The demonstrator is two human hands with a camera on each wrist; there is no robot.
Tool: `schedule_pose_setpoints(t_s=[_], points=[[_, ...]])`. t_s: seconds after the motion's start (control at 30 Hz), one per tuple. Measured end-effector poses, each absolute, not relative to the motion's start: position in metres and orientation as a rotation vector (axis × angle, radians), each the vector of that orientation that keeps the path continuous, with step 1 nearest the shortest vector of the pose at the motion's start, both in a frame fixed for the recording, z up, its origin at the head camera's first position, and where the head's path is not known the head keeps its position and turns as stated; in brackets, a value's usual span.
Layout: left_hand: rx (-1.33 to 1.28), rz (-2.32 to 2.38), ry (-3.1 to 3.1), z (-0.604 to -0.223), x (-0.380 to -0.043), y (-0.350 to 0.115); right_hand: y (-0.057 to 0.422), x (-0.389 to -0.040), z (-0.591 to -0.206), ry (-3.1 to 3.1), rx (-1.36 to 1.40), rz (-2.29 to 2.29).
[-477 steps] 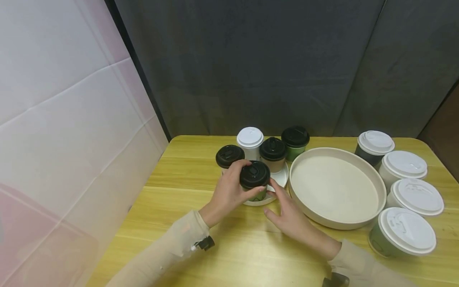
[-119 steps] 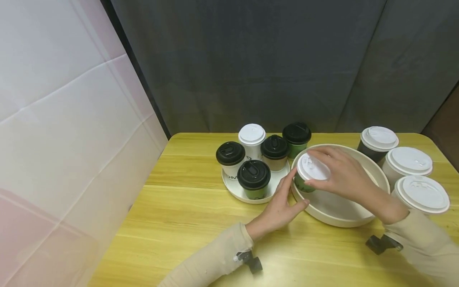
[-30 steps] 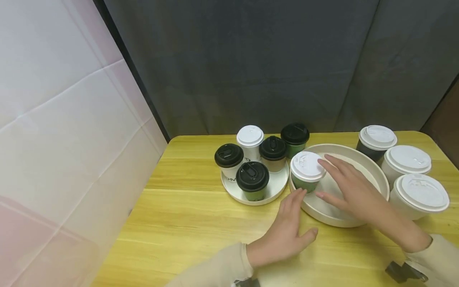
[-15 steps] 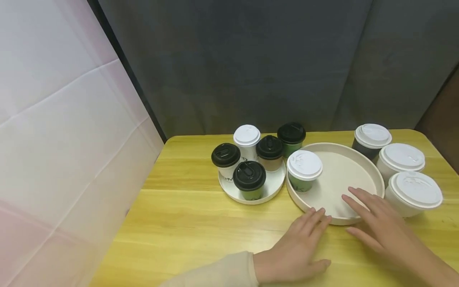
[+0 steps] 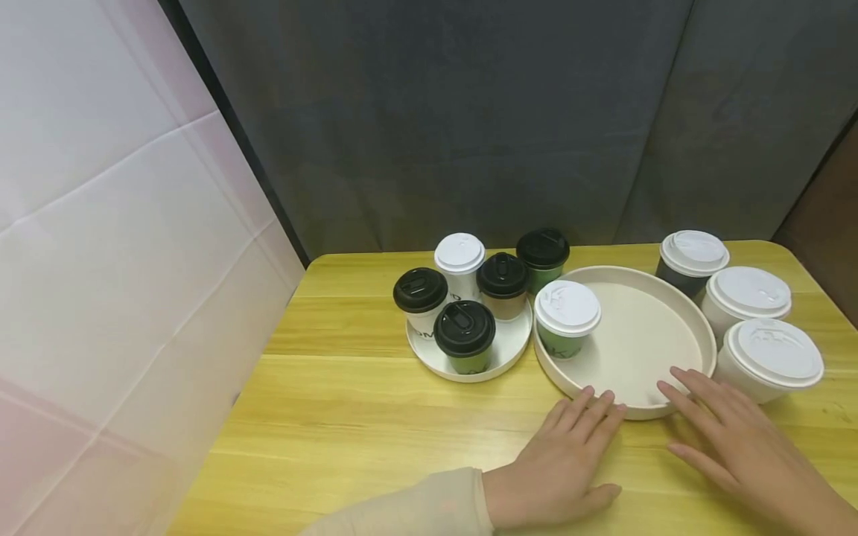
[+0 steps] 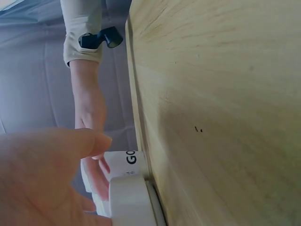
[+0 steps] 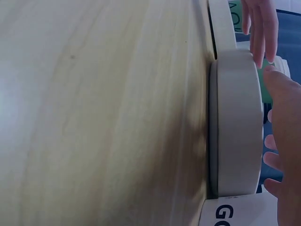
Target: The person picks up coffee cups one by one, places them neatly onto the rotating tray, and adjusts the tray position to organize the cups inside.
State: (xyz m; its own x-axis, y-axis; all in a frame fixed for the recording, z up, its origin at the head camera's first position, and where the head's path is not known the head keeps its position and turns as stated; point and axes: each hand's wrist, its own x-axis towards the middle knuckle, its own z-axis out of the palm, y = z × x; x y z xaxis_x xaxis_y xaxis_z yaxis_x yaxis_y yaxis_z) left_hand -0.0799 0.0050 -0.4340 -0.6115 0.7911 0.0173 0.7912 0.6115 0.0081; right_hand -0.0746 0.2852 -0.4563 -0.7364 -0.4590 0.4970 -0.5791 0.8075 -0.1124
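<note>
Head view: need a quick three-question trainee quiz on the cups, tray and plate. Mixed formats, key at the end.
1. Count: how many cups stand in the large round tray?
2. True or false: the front cup on the small plate has a white lid.
3. Multiple choice: to the right of the tray, what colour is the body of the farthest-back cup?
A) green
B) white
C) dark

Key:
1. One, a green cup.
2. False; its lid is black.
3. C
</note>
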Motion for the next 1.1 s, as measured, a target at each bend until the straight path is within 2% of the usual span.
schedule_pose_setpoints(t_s=[1.1], points=[[-1.227, 0.130, -2.788, -0.434, -0.092, -0.002, 0.278, -0.074, -0.458, -2.562, 0.760, 0.345]])
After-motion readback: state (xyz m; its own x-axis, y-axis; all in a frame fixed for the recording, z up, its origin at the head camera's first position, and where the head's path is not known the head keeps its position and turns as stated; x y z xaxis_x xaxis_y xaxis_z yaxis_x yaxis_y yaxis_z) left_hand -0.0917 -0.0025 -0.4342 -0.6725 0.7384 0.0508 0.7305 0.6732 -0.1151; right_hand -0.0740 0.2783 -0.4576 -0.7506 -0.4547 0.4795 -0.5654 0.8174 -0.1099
